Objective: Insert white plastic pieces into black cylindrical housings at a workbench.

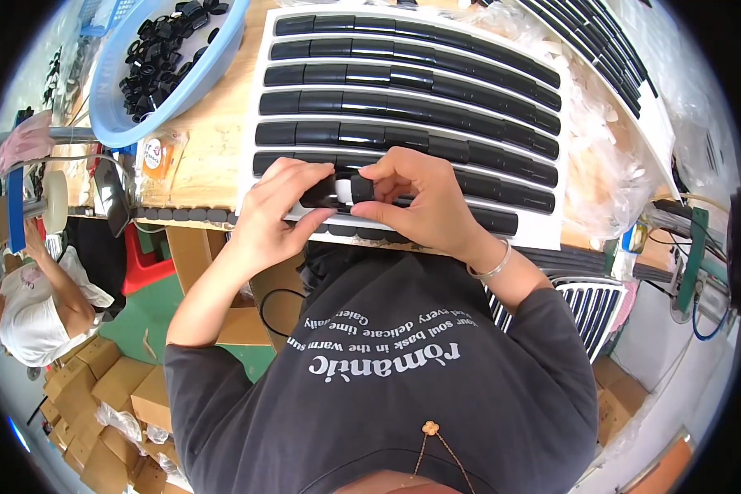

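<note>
Over the near edge of a white tray (pixel 543 226), both hands meet at a small glossy black part with a white section. My left hand (pixel 276 206) pinches the dark glossy piece (pixel 319 193) between thumb and fingers. From the other side, my right hand (pixel 420 198) grips a short black cap-like piece (pixel 361 188) at the white section (pixel 343 191). Whether the two pieces are joined or only touching, I cannot tell. Behind the hands, several curved rows of glossy black cylindrical pieces (pixel 387 76) lie on the tray. My fingers hide part of the nearest rows.
A light blue basin (pixel 107 107) of loose black parts (pixel 160 62) stands at the far left. An orange-and-white container (pixel 156 155) is near it. Dark round pieces (pixel 185 216) line the table's front edge. Another loaded tray (pixel 657 123) and clear plastic (pixel 601 156) lie right. Another person (pixel 49 296) is at left.
</note>
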### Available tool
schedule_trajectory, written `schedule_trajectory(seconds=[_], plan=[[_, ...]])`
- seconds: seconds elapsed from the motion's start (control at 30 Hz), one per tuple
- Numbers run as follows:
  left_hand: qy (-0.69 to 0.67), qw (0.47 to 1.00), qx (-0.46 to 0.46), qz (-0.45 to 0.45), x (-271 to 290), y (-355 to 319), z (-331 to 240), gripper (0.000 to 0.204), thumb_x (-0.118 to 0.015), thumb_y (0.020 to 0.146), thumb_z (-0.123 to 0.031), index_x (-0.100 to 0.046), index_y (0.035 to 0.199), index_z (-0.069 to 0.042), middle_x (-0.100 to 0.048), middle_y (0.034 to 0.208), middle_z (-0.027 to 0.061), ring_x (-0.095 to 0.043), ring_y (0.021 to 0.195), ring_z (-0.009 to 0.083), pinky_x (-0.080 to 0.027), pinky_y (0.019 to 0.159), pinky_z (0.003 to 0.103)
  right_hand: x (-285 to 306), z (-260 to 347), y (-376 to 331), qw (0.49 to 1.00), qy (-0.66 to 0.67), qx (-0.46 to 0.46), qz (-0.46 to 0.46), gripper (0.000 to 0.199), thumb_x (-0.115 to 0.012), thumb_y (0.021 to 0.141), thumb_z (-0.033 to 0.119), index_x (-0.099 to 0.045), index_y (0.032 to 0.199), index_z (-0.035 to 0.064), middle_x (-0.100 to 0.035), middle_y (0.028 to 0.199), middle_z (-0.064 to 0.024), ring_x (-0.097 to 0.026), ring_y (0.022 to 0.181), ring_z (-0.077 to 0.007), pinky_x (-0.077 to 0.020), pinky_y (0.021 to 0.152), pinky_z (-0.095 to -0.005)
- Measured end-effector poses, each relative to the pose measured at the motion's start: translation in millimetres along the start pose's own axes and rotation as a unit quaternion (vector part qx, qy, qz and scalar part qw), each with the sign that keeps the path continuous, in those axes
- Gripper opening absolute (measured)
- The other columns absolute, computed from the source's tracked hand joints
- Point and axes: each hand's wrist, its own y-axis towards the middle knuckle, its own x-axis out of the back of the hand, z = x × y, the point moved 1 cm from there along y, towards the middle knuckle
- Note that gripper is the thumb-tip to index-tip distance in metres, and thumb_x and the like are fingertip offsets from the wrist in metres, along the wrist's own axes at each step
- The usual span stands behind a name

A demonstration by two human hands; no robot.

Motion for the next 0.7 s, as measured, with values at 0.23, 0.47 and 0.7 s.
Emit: schedule_trajectory(seconds=[0.23,0.47,0.7], plan=[[-0.024,0.999,0.004,-0.026,-2.9,7.1,-8.3,0.048,-0.073,0.063,0.006,-0.062,0.11,0.006,-0.065,0.098,0.0189,-0.062,0.084,0.0309,-0.05,0.074,0.035,-3.9,-6.4,1.8,0.998,0.062,-0.026,0.018,0.031,-0.079,0.074,0.001,-0.062,0.1,0.0,-0.059,0.084,-0.0015,-0.058,0.071,-0.0046,-0.0519,0.065,-0.0208],[-0.051,0.999,0.017,0.006,-9.3,2.5,-2.1,0.047,-0.073,0.065,0.005,-0.062,0.111,0.005,-0.065,0.098,0.0185,-0.063,0.084,0.0295,-0.05,0.074,0.034,-3.6,-11.5,-6.4,0.998,0.04,-0.002,0.039,0.033,-0.076,0.079,0.005,-0.061,0.108,0.0006,-0.058,0.09,-0.0022,-0.059,0.079,-0.0073,-0.0516,0.069,-0.0224],[-0.119,0.993,-0.007,0.013,-22.5,7.4,-18.7,0.05,-0.076,0.064,0.004,-0.063,0.112,0.004,-0.065,0.1,0.0174,-0.065,0.09,0.0315,-0.052,0.077,0.035,-21.9,-6.7,10.2,0.964,0.249,-0.094,0.016,0.062,-0.023,0.1,0.054,-0.041,0.135,0.0068,-0.054,0.107,-0.0047,-0.05,0.089,-0.0108,-0.04,0.084,-0.0251]])
